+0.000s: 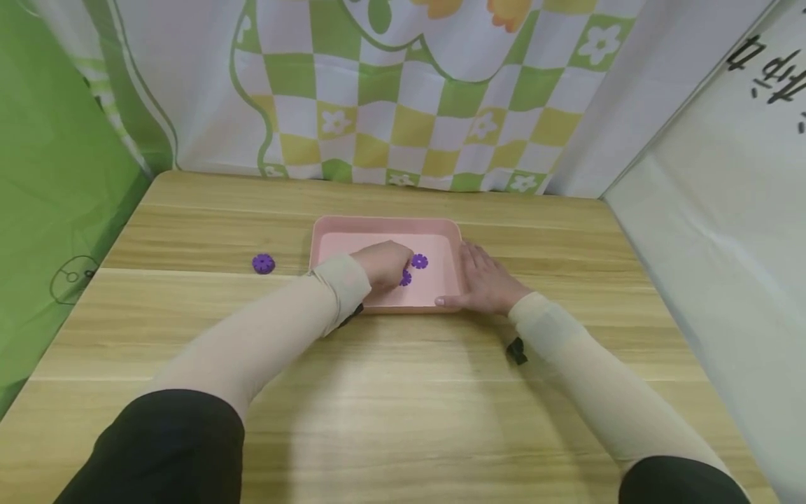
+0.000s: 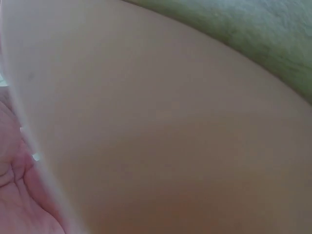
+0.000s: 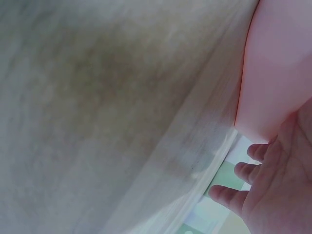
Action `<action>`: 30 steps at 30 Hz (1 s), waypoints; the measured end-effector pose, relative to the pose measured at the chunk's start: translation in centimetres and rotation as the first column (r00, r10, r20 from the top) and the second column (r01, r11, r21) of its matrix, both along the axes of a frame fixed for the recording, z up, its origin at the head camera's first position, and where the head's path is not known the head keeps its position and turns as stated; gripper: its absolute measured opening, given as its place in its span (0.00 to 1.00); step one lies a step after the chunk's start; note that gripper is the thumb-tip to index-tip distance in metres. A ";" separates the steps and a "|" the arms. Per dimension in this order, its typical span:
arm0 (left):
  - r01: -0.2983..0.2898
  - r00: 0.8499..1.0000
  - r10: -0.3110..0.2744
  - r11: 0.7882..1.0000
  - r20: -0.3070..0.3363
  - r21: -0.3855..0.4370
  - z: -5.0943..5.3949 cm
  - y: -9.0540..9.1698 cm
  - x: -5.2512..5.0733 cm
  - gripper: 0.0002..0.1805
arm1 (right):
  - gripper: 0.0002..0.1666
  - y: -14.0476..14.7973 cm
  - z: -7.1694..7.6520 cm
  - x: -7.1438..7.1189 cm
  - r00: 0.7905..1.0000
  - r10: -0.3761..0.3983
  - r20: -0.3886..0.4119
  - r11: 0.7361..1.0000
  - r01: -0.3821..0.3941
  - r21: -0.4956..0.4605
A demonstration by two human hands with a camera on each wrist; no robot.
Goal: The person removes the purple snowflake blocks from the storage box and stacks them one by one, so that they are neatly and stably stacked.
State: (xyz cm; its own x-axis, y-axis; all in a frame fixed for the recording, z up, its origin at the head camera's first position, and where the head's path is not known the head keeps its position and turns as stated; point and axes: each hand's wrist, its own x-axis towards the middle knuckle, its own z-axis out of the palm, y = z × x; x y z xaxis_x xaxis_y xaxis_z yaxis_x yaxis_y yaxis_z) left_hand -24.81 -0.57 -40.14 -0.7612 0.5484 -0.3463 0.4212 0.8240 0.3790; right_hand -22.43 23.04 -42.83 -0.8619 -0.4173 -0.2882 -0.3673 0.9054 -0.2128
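A shallow pink tray (image 1: 390,225) lies on the wooden table, and two purple flower-shaped pieces (image 1: 419,261) show inside it. My left hand (image 1: 383,266) reaches down into the tray with bent fingers, right beside the nearer purple piece (image 1: 406,278). Its fingertips are hidden, so whether they pinch anything cannot be seen. Flat against the tray's right side rests my right hand (image 1: 491,283), fingers extended and thumb over the near right rim. The right wrist view shows this hand (image 3: 287,180) along the pink wall. Only part of the left palm (image 2: 19,190) appears in the left wrist view.
Another purple piece (image 1: 263,264), looking thicker, lies on the table (image 1: 201,231) left of the tray. A checked green and yellow cloth (image 1: 403,105) hangs behind the table. White sheeting (image 1: 724,189) stands at the right, green sheeting (image 1: 57,175) at the left.
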 end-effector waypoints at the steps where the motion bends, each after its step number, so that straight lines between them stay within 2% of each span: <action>1: 0.005 1.000 -0.005 1.000 0.000 -0.004 0.0 0.0 0.0 0.09 | 0.76 0.0 0.0 0.0 1.000 0.002 -0.002 1.000 -0.002 0.000; 4: 0.010 1.000 -0.010 1.000 0.008 -0.014 0.1 0.0 -0.1 0.14 | 0.75 0.0 0.1 -0.1 1.000 0.008 -0.008 1.000 -0.009 -0.006; 6: 0.009 1.000 -0.009 1.000 0.016 -0.018 0.3 0.0 -0.1 0.21 | 0.76 0.0 0.1 -0.1 1.000 0.011 -0.013 1.000 -0.011 -0.007; 8: 0.003 0.999 -0.002 1.000 0.034 -0.007 0.3 0.0 -0.2 0.22 | 0.75 0.0 0.2 -0.1 1.000 0.011 -0.015 1.000 -0.012 -0.008; 13: 0.008 0.997 -0.011 0.999 0.079 0.041 0.1 0.1 -0.6 0.03 | 0.75 -0.1 0.3 0.1 0.999 0.019 -0.027 0.999 -0.020 -0.025; 16: -0.002 0.994 -0.008 0.996 0.105 0.093 0.2 -0.2 -0.8 0.05 | 0.75 -0.2 0.2 0.2 1.000 0.020 -0.023 0.999 -0.021 -0.030; 18: -0.048 0.987 0.023 0.986 0.158 0.162 0.6 -0.7 -0.9 0.06 | 0.75 -0.3 0.1 0.2 0.999 0.023 -0.022 0.999 -0.023 -0.021; 19: -0.083 0.980 0.042 0.974 0.193 0.210 0.7 -1.1 -1.0 0.09 | 0.75 -0.3 0.1 0.2 1.000 0.021 -0.016 1.000 -0.021 -0.015; 21: -0.173 0.956 0.085 0.936 0.281 0.306 1.2 -2.0 -1.2 0.12 | 0.75 -0.2 0.1 0.1 1.000 0.019 -0.008 1.000 -0.019 -0.001; 23: -0.261 0.924 0.111 0.883 0.366 0.391 1.7 -2.9 -1.5 0.15 | 0.76 -0.2 0.2 0.1 1.000 0.016 -0.004 1.000 -0.016 0.007; 26: -0.363 0.885 0.134 0.798 0.445 0.481 2.1 -4.3 -1.8 0.16 | 0.76 -0.1 0.3 0.1 1.000 0.007 0.004 1.000 -0.007 0.013; 28: -0.407 0.872 0.152 0.752 0.465 0.518 2.2 -5.0 -2.1 0.16 | 0.76 -0.1 0.4 0.1 1.000 0.006 0.004 1.000 -0.006 0.014; 30: -0.424 0.877 0.180 0.727 0.445 0.541 2.2 -5.7 -2.3 0.15 | 0.76 -0.1 0.4 0.1 1.000 0.007 0.005 1.000 -0.007 0.011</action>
State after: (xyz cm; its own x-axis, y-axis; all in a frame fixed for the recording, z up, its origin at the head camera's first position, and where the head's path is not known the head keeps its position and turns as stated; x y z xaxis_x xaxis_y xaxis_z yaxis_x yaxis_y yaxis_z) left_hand -27.11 -6.24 -37.96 -0.8218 0.4908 -0.2894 -0.0651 0.4237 0.9035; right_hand -22.32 22.96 -42.45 -0.8574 -0.4205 -0.2967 -0.3728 0.9050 -0.2050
